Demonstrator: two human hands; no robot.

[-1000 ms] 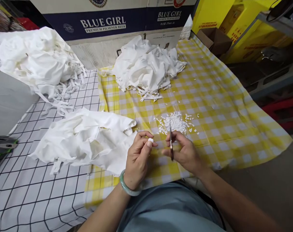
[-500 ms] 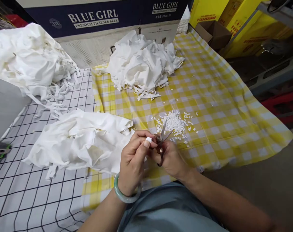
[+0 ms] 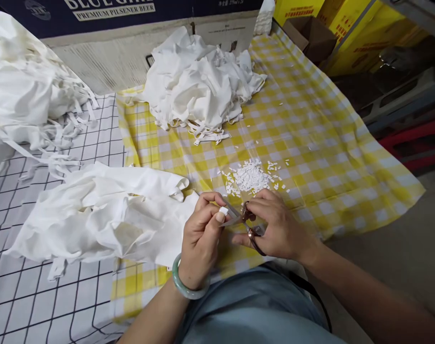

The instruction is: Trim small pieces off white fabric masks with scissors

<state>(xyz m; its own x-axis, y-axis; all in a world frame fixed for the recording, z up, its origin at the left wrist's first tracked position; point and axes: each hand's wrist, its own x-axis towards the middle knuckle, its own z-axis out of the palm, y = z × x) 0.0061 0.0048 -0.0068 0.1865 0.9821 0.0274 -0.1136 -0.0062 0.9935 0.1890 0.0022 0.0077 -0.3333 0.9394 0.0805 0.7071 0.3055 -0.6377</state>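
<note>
My left hand (image 3: 202, 234), with a green bangle at the wrist, pinches a small white strip end (image 3: 223, 210) between thumb and forefinger. My right hand (image 3: 275, 227) grips a pair of small scissors (image 3: 243, 220), whose blades point left and reach the white piece. Both hands hover just above the near edge of a yellow checked cloth (image 3: 310, 143). A heap of tiny white cut bits (image 3: 251, 176) lies on the cloth just beyond the hands. A crumpled white fabric piece (image 3: 106, 210) lies to the left of my left hand.
A second pile of white fabric (image 3: 199, 86) sits at the back of the yellow cloth. More white fabric with strips (image 3: 31, 100) lies at the far left on a black-grid white sheet (image 3: 41, 291). A beer carton (image 3: 131, 28) and yellow boxes (image 3: 350, 28) stand behind.
The scissors swung from pointing up to pointing left at the white piece in my left hand. The view tilted down, so everything sits higher in the frame.
</note>
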